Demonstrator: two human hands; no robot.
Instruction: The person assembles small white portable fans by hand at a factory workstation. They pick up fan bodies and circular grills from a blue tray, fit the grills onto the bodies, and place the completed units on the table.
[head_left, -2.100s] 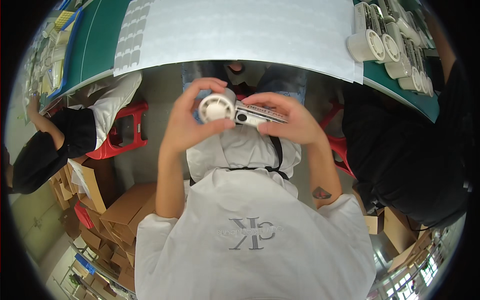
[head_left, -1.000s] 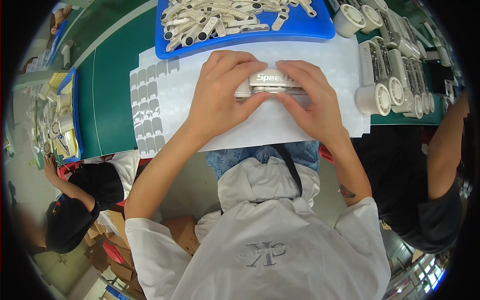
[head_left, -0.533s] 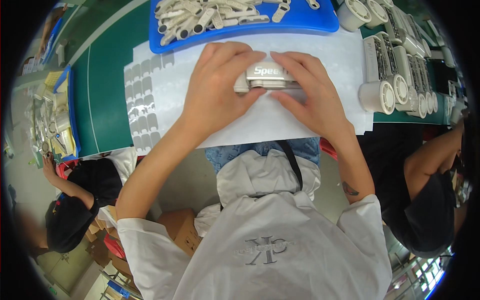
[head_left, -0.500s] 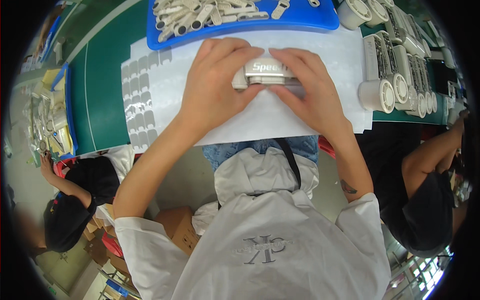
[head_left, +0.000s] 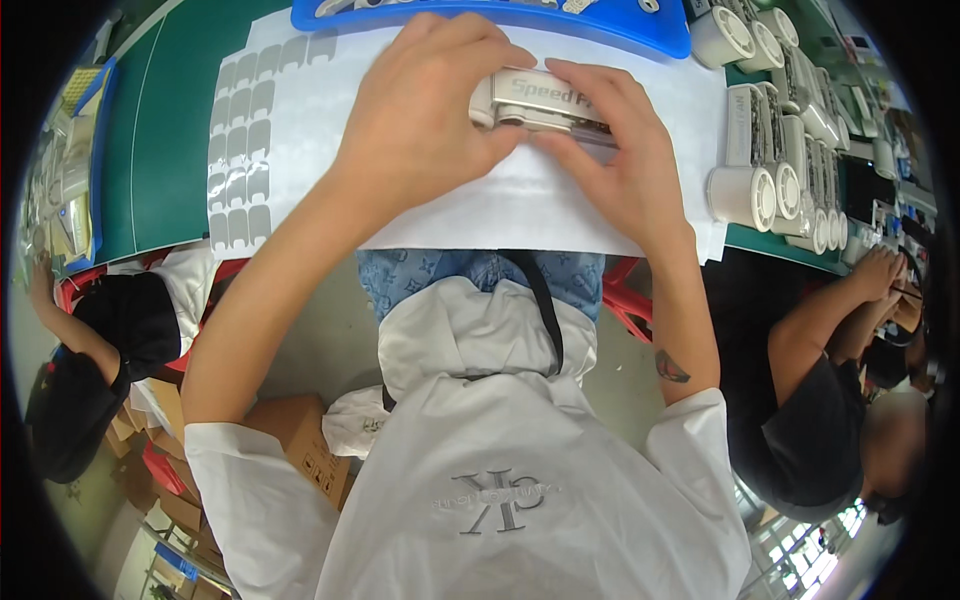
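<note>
Across the back of our view runs the green table [head_left: 165,140], and on it lies a broad white sheet [head_left: 320,150], with a blue tray [head_left: 665,35] at its far side and a cluster of white handheld fans [head_left: 742,195] beyond its right edge. Over the sheet we have both hands at work: our left hand [head_left: 420,110] is clamped around the left end of a pale, oblong device [head_left: 540,92], our right hand [head_left: 622,130] around its right end, fingers along the far edge and thumbs at the near edge. Whether the device rests on the sheet or hangs just above it, we cannot tell. We judge the step in hand to be a two-handed squeezing or seating of the casing; the next move calls for even pressure from both thumbs, without tilting it. Smallest are the grey patches [head_left: 258,138] in rows on the sheet's left side.
</note>
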